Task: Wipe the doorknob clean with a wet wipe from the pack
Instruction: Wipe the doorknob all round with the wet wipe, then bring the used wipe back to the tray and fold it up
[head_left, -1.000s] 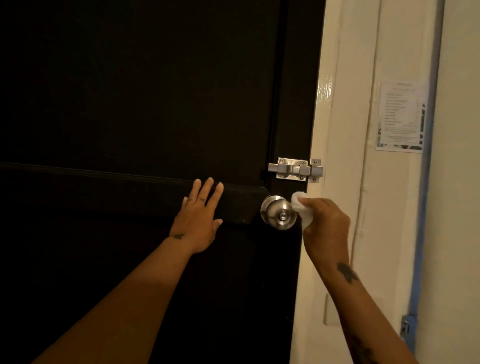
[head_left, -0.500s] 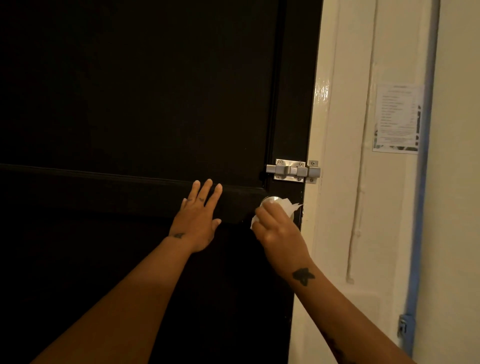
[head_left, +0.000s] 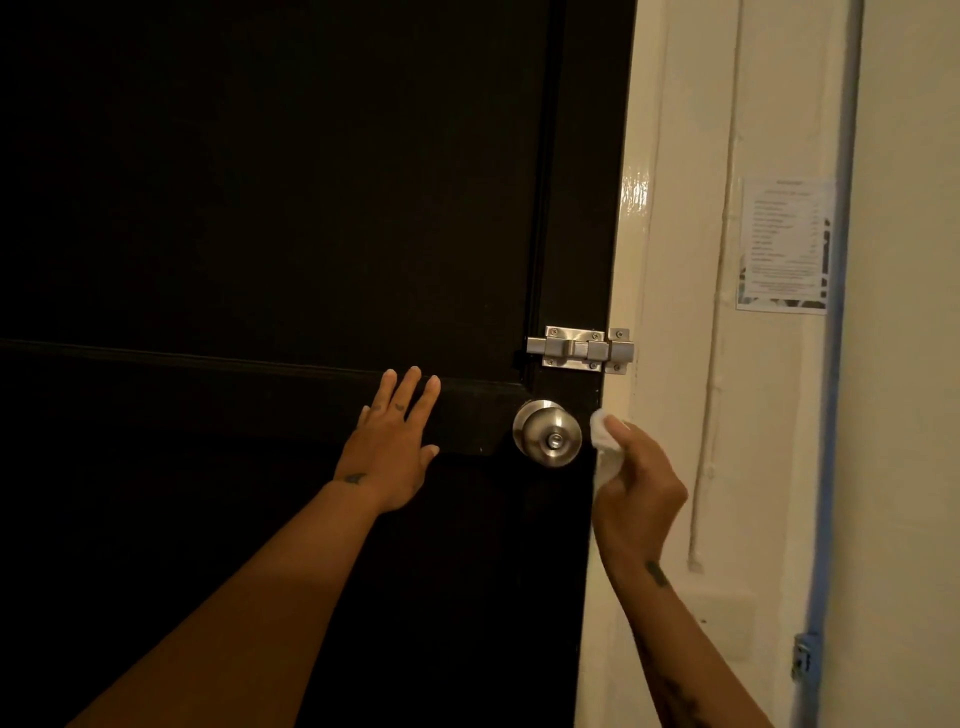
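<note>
Wipe (head_left: 602, 441) pinched in right hand (head_left: 636, 499), just right of knob (head_left: 547, 433), not touching. Left hand (head_left: 392, 452) flat on door (head_left: 260, 208), fingers straight, holding nothing. Bolt (head_left: 579, 349) above knob.

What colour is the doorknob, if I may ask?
The doorknob is silver metal, clearest in the head view.

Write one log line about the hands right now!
left hand: flat on door | right hand: holds wet wipe right of doorknob, not touching
</note>
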